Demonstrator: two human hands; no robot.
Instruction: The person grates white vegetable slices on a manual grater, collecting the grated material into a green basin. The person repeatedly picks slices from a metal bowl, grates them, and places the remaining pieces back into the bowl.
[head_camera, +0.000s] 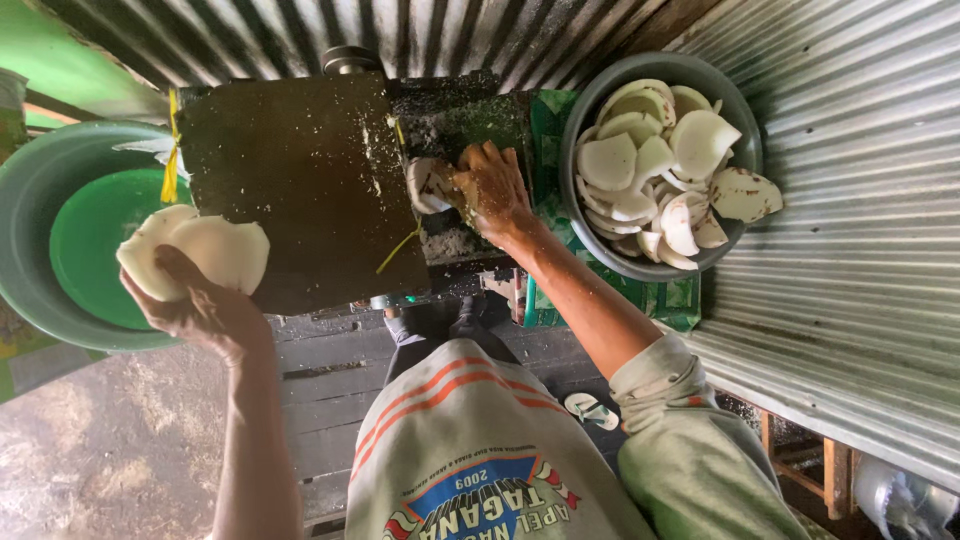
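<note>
A white coconut piece (432, 185) is pressed by the right hand (492, 190), fingers curled over it, against the mouth of the dark grating machine (300, 180). Left of the machine, two more pieces (195, 250) are gripped in the closed left hand (195, 305) beside a green basin (40, 200). Right of the machine, a grey bowl (590, 110) is still heaped with pieces, so most appears ungrated.

- Corrugated metal sheets (860, 200) form the walls along the top and the right side.
- Dark wooden planks (330, 380) make up the floor.
- A bare concrete patch (110, 450) lies at lower left.
- Soft daylight falls evenly.
</note>
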